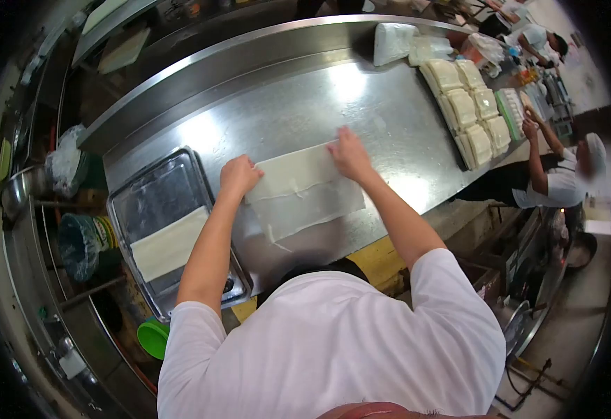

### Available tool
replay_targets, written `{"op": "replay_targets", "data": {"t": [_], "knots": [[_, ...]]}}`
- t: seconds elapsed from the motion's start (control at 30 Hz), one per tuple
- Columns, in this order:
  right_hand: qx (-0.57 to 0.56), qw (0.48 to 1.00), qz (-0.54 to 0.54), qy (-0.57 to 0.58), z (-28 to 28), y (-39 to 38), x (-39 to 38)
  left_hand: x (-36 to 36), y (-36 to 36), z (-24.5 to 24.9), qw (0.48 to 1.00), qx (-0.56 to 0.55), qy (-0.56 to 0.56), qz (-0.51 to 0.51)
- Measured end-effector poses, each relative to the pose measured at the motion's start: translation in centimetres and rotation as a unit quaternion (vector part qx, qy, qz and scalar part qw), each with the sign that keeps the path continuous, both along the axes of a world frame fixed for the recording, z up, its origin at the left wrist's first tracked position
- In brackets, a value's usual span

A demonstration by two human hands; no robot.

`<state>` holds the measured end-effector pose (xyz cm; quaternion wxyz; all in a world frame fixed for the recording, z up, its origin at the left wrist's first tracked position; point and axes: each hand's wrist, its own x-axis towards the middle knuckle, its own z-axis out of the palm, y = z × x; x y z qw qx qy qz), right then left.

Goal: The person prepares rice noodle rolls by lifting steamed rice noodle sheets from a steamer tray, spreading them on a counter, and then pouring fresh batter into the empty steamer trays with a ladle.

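A thin white sheet (295, 171), like dough or wrapper, is stretched between my hands over the steel counter (396, 126). My left hand (240, 175) pinches its upper left corner, and my right hand (349, 155) has hold of the upper right corner. Below the folded-looking upper band, a translucent clear layer (319, 209) spreads toward my body. Left of my left arm is a dark metal tray (159, 188) with a pale flat rectangular piece (169, 244) lying in it.
At the right of the counter, a tray bears several pale wrapped packs (462, 108). Clear plastic bags (394, 43) lie behind it. Another person (550, 167) works at the counter's right end. A green bowl (153, 339) is below the tray.
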<state>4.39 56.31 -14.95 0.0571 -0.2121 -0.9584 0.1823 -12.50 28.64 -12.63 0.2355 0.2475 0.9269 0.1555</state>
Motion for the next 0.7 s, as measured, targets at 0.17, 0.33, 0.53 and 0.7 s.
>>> {"op": "replay_targets", "data": {"t": [0.17,0.33,0.53,0.7], "knots": [[-0.142,0.983,0.115,-0.021,4.5,-7.6,-6.3,-0.1,-0.2,0.2,1.000,0.027,-0.005,0.004],[-0.145,0.927,0.257,-0.233,3.0,-8.7,-11.3,0.1,-0.4,2.4,0.997,0.058,-0.049,0.026],[-0.003,0.885,0.233,-0.402,2.9,-1.1,-10.0,-1.9,-0.9,-0.5,0.986,0.070,-0.144,0.051],[0.013,0.883,0.227,-0.412,3.5,3.7,-7.2,-2.5,-0.6,-2.3,0.979,0.078,-0.186,0.034]]}}
